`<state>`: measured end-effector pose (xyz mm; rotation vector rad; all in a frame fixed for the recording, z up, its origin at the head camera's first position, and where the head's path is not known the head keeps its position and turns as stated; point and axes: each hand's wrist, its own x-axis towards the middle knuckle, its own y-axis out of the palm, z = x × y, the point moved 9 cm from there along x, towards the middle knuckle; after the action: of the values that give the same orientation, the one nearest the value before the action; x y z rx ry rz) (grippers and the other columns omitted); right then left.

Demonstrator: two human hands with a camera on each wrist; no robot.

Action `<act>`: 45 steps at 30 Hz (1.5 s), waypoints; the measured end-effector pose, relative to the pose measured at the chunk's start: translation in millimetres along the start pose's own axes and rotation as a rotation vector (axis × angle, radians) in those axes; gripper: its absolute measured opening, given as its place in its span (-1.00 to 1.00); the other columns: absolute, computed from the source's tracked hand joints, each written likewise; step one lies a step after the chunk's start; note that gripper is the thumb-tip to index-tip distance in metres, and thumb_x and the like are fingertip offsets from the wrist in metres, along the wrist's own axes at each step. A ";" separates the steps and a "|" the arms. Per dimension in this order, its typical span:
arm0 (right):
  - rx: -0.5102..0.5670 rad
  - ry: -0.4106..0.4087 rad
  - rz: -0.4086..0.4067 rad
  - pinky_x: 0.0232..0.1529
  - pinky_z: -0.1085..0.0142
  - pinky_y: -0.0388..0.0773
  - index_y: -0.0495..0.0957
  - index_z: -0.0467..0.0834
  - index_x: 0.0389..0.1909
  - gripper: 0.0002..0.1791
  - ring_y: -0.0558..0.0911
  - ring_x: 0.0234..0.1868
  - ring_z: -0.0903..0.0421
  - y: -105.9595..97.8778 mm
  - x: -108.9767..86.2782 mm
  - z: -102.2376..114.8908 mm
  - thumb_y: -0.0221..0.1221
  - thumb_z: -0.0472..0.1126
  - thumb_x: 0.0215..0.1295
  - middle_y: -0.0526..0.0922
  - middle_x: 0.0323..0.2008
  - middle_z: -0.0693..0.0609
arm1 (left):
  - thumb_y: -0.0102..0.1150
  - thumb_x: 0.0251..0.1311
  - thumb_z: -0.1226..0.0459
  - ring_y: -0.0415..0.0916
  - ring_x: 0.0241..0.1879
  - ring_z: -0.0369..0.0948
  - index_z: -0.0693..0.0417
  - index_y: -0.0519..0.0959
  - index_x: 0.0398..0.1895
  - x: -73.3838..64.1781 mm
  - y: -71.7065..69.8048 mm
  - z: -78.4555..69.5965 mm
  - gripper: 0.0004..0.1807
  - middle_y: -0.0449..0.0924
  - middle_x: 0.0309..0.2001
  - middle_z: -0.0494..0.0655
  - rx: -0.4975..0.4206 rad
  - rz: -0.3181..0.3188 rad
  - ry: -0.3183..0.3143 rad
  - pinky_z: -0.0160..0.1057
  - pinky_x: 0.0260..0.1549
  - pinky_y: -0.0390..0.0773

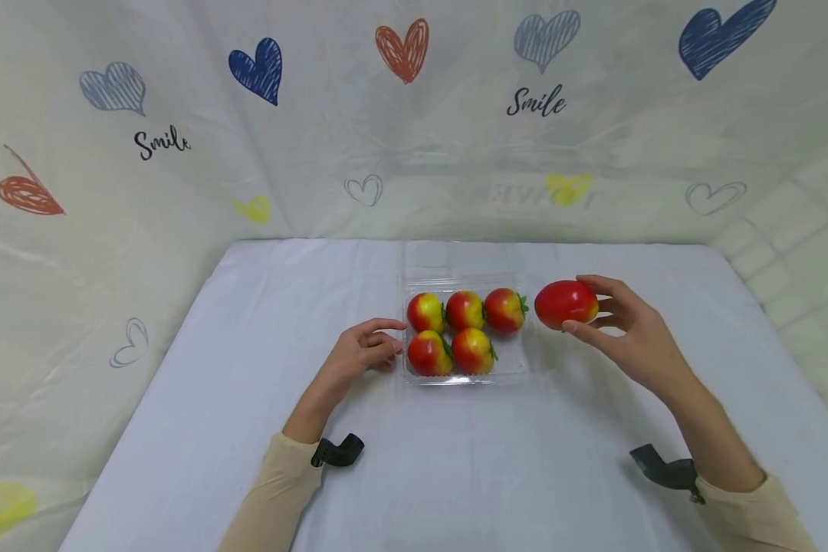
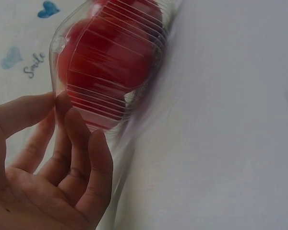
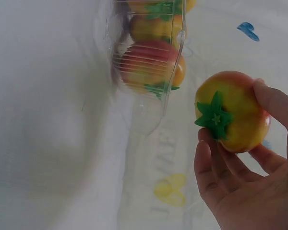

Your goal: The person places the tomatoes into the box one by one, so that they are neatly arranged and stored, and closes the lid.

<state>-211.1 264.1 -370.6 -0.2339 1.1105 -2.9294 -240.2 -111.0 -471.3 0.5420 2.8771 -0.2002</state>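
Observation:
A clear plastic container (image 1: 514, 362) with raised ribs stands on the table, several red-and-yellow tomatoes (image 1: 465, 310) inside it. Three lie in its back row and two in its front row; the front right part holds none. At the container's left side, my left hand (image 1: 363, 351) pinches the rim between thumb and fingers, seen close in the left wrist view. To the right of the container, my right hand (image 1: 638, 337) holds another tomato (image 1: 564, 304) in the air between thumb and fingers. Its green star-shaped leaf (image 3: 215, 116) shows in the right wrist view.
The container's clear lid (image 1: 462, 257) lies folded back behind it. A white cloth (image 1: 303, 284) covers the table. Behind it hangs a pale sheet (image 1: 448, 138) printed with hearts and words. Each wrist carries a black mount (image 1: 338, 451).

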 end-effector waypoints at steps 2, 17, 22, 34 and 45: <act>-0.009 -0.005 0.011 -0.21 0.64 0.57 0.32 0.06 0.52 -0.17 0.58 0.02 0.16 2.7 -0.6 1.2 0.44 -0.05 0.28 0.50 0.34 -0.13 | 0.26 0.42 0.21 0.61 -0.21 -0.16 0.04 0.58 0.30 0.1 0.1 0.0 -0.58 0.74 -0.25 -0.21 -0.002 -0.001 0.001 -0.27 -0.11 0.73; -0.043 -0.060 0.039 -0.18 0.64 0.58 0.32 0.12 0.55 -0.17 0.58 0.01 0.19 9.1 -8.3 9.5 0.44 -0.06 0.29 0.55 0.29 -0.12 | 0.26 0.42 0.21 0.60 -0.20 -0.16 0.03 0.58 0.31 -0.6 0.9 0.1 -0.58 0.73 -0.25 -0.21 -0.007 -0.003 0.003 -0.28 -0.11 0.73; -0.031 -0.080 0.054 -0.16 0.64 0.57 0.30 0.09 0.56 -0.15 0.59 0.06 0.05 14.9 -10.3 13.6 0.43 -0.09 0.29 0.56 0.29 -0.14 | 0.26 0.42 0.20 0.60 -0.20 -0.16 0.03 0.57 0.31 -0.9 0.3 -0.3 -0.57 0.73 -0.25 -0.22 -0.007 -0.004 0.003 -0.28 -0.11 0.73; -0.027 -0.079 0.087 -0.10 0.63 0.58 0.35 -0.07 0.48 -0.20 0.60 0.12 -0.04 33.0 -14.7 15.5 0.46 -0.07 0.25 0.57 0.29 -0.16 | 0.24 0.43 0.21 0.60 -0.20 -0.14 0.03 0.57 0.30 -2.0 0.4 1.2 -0.59 0.74 -0.23 -0.18 -0.013 -0.008 -0.004 -0.27 -0.10 0.73; -0.037 -0.121 0.098 -0.05 0.61 0.60 0.42 -0.07 0.42 -0.25 0.62 0.12 -0.06 43.1 -13.0 17.4 0.47 -0.08 0.24 0.58 0.25 -0.11 | 0.24 0.43 0.21 0.60 -0.20 -0.15 0.02 0.57 0.31 -1.2 1.0 1.2 -0.58 0.73 -0.23 -0.19 -0.014 -0.007 0.001 -0.25 -0.08 0.74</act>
<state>-198.0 221.0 -388.0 -0.3419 1.1263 -2.7707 -238.6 -110.7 -472.3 0.5303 2.8792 -0.1813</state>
